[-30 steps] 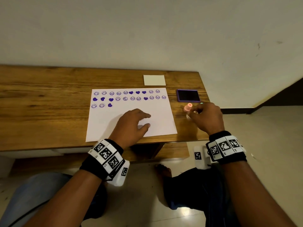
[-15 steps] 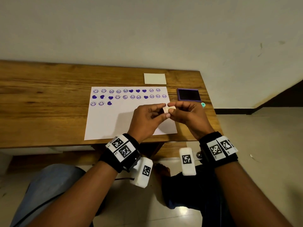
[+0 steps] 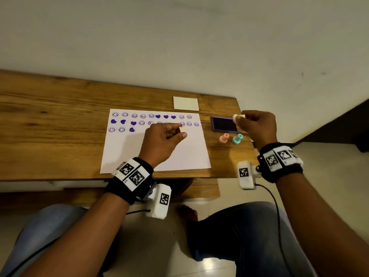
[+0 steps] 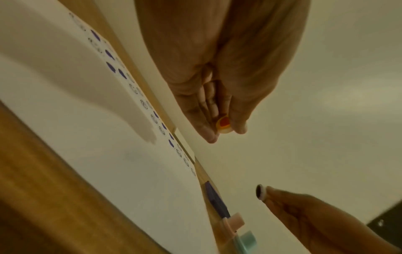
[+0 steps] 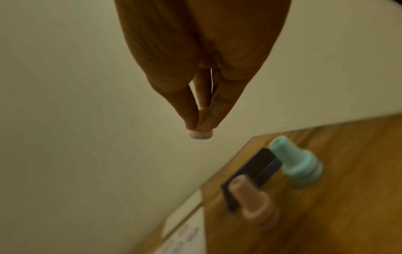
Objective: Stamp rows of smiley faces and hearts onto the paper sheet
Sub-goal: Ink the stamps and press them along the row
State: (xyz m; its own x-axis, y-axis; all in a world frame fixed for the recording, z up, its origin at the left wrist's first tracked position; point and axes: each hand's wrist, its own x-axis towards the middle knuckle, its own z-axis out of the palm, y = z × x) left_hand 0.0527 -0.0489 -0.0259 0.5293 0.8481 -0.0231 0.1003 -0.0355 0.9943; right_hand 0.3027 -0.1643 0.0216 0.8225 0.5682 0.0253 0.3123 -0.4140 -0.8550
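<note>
Wooden counter (image 3: 50, 124), far left bare wood. White paper sheet (image 3: 155, 154) lies flat on it: two full rows of purple smileys and hearts, a third row begun with two faces and a heart. Thin and light, likely to skid unless pinned.

Left hand (image 3: 161, 140) hovers above the sheet, fingertips pinching a small round cap (image 4: 224, 126), yellow with a red centre.

Purple ink pad (image 3: 224, 124) just right of the sheet; pink stamp (image 3: 223, 138) and teal stamp (image 3: 237, 139) stand near it.

Right hand (image 3: 257, 124), above the pad, pinches a small cream stamp (image 3: 238, 117) by its narrow stem. Light, rigid plastic; the stem looks the sensible hold, inked face kept clear of fingers.
</note>
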